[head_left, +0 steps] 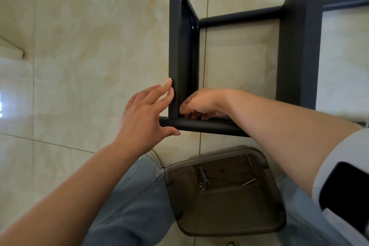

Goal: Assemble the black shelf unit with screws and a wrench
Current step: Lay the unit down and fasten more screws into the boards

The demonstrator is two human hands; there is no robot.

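Observation:
The black shelf unit [297, 50] lies on its side on the tiled floor, with round tubes and flat panels joined. My left hand [146, 110] is spread at the near left corner: its straight fingertips touch the outer face of the left panel [173, 46] and its thumb lies under the near tube [205, 126]. My right hand [199, 104] reaches inside that corner with curled fingers; what they hold is hidden. A small wrench [203, 175] lies in the brown tray [229, 227] with a long screw [249, 181] and washers.
The brown plastic tray stands on the floor between my knees, just in front of the near tube. My legs in blue jeans [137, 195] flank it. A floor drain [231, 243] shows at the bottom edge. Beige floor tiles [89, 46] stretch to the left.

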